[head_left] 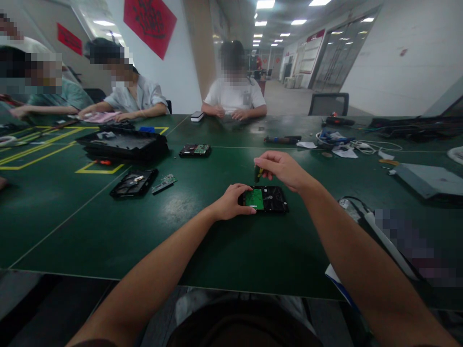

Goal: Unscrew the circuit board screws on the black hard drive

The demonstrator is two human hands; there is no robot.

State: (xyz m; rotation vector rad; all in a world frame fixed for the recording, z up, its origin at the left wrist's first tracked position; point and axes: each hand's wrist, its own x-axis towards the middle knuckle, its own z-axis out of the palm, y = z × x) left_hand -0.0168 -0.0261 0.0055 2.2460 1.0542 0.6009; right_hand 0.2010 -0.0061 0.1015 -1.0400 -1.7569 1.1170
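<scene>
Right hand (284, 169): fingers clamped on a short dark cylindrical tool handle with yellow marks (257, 173), upright over the far edge of a flat black rectangular hard drive (275, 199); can't tell if the tip touches. Left hand (231, 202): fingers spread across the drive's left end, thumb on near edge, fingertips on far edge, beside its bright green circuit board (256, 199). Drive lies flat on the desk right in front of the wearer. Containers, both left of it: small open black rectangular case (121, 189), small silvery piece (137, 180) inside; behind that, large shallow black plastic tray (154, 146), whitish scraps (105, 135) in it. Narrow green-and-grey board piece (165, 184) just right of the case. Second black drive with green board (195, 150) sits right of the tray. Far right: flat grey metal box (430, 179), tangled white and blue cables (340, 139) behind it. Desk (202, 255) is dark green, yellow tape lines on the left. Room: co-workers seated along the far side, red paper (151, 24) on a white wall, ceiling lights on down a corridor.
</scene>
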